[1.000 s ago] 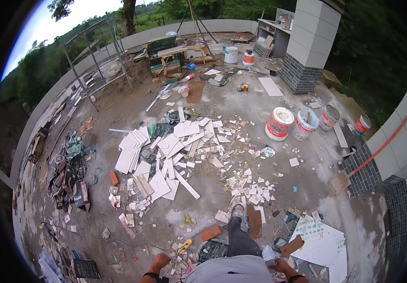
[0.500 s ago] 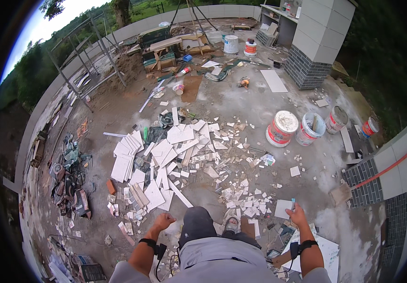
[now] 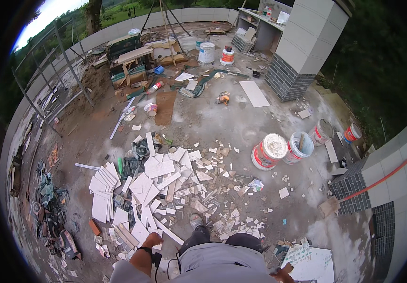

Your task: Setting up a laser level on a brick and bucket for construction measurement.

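Note:
My left hand [image 3: 153, 240] hangs low over the left side of the rubble with its fingers curled in and nothing visible in them. Just beside it lie broken white tiles [image 3: 140, 232] and a long narrow tile strip [image 3: 169, 231]. At the bottom edge my right hand [image 3: 282, 274] is partly cut off, next to a white board [image 3: 309, 265] with green print. Its fingers are mostly hidden, so I cannot make out whether it holds anything. A shoe [image 3: 197, 220] of mine is planted at the edge of the tile heap [image 3: 160, 166].
White-and-red buckets [image 3: 269, 152] stand to the right, near a brick-based pillar [image 3: 290, 78]. A red-handled shovel [image 3: 373, 180] leans against the right wall. Crumpled sacks [image 3: 52, 221] lie at the left; a tripod of poles [image 3: 169, 28] stands at the back.
My right hand has dropped down and back; the white tile piece it held is out of sight. My left hand has lowered slightly. The view has shifted and a shoe has come forward.

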### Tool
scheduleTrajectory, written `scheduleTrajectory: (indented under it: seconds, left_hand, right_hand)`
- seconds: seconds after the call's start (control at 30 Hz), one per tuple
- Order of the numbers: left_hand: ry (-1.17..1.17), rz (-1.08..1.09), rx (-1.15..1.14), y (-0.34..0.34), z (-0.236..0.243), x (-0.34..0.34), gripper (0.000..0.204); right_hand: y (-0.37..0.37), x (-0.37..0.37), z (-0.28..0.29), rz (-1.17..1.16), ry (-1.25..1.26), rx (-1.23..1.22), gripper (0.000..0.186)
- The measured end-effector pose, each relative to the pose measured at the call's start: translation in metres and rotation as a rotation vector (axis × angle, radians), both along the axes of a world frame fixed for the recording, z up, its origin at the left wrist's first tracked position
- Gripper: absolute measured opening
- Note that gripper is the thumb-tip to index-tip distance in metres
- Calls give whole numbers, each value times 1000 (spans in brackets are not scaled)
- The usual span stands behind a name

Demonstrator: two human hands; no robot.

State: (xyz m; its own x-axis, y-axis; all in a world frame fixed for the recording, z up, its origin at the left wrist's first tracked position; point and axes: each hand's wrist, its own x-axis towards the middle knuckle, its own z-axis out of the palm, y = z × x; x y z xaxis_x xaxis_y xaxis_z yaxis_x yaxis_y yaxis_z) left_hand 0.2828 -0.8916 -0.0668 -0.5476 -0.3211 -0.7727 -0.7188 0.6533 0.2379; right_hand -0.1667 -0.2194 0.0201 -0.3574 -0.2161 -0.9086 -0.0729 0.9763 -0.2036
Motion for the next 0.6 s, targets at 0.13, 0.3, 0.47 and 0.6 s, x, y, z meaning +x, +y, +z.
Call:
scheduleTrajectory:
  seconds: [0.13,0.3,0.47,0.6]
  left_hand:
    - [428,191,61,-105,-5,-63,34]
    - [766,543,250,-183,110,-230,25]
    - [702,784,195,-157,98,-196,22]
    - [503,1297,112,-62,77,-110,19]
  right_hand:
    - [-104,-46,-17,-472,-173,-113,58]
    - [-163,-143,-34,457,403,-360,46]
    - [-343,-285,29,781,167,-222,46]
    - [-519,-377,18,1053,12,-59,47]
